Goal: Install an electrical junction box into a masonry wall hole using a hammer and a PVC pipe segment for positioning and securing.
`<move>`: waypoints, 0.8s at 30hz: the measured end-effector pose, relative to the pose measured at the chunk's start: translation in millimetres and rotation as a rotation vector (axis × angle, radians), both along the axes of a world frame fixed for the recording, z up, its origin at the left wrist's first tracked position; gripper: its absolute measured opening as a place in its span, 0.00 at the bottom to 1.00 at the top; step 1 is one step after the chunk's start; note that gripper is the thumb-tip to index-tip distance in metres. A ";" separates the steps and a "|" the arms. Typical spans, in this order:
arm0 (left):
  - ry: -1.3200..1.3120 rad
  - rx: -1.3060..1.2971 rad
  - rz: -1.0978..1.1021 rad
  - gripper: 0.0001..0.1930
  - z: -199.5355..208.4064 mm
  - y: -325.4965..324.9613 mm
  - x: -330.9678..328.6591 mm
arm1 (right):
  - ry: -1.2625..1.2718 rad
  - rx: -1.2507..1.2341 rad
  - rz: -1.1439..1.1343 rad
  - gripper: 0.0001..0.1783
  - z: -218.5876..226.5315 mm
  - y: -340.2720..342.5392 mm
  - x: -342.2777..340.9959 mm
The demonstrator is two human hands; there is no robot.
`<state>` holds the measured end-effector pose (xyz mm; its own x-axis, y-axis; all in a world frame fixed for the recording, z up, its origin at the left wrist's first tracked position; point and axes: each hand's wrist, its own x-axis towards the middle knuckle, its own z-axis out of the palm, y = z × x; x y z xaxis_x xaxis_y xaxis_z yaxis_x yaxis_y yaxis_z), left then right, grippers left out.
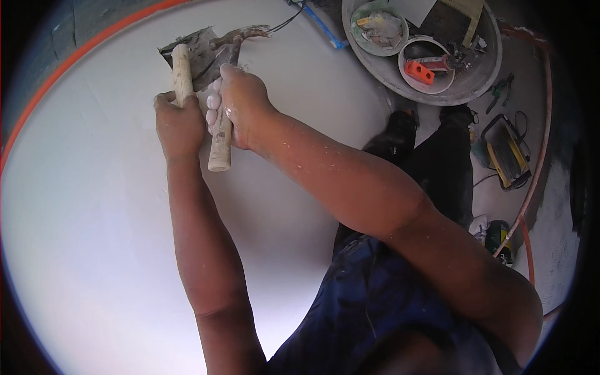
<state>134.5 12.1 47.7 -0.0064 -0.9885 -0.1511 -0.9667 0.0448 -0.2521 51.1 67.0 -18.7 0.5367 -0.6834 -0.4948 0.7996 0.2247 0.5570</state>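
Two hands busy: left hand (180,125) gripping trowel (187,56), right hand (240,106) clenched on hammer (225,94), risking a slip gouging the white wall (112,206).

trowel handle (182,72): pale bare wood, matt
trowel blade (199,53): dull grey metal, plaster-smeared
hammer handle (220,144): light wood, smooth-ish
hammer head (240,36): looks like rusty metal, hard to tell
wall (112,237): smooth white, matt

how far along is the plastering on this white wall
Done: the white wall looks smooth and evenly coated across most of the view. In hand: the left hand grips a wooden-handled trowel pressed to the wall, and the right hand holds a hammer against it. Left: cannot tell; the area under the blade is hidden, and tubs of tools sit on the floor.
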 end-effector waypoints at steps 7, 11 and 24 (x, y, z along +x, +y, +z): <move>0.025 -0.011 -0.006 0.21 -4.9 -11.4 11.4 | 0.063 -0.143 0.030 0.13 -3.3 -18.4 -5.8; 0.077 0.003 -0.087 0.36 -2.8 -26.3 41.2 | -0.021 0.246 -0.064 0.13 30.4 -11.4 -11.4; 0.047 0.035 0.034 0.33 -13.3 -37.2 43.2 | -0.139 0.062 -0.207 0.13 22.8 -21.4 -20.4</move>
<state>177.7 -25.1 34.4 0.0195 -0.9824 -0.1857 -0.9785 0.0194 -0.2051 30.7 45.6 4.1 0.4543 -0.7567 -0.4702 0.7395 0.0261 0.6726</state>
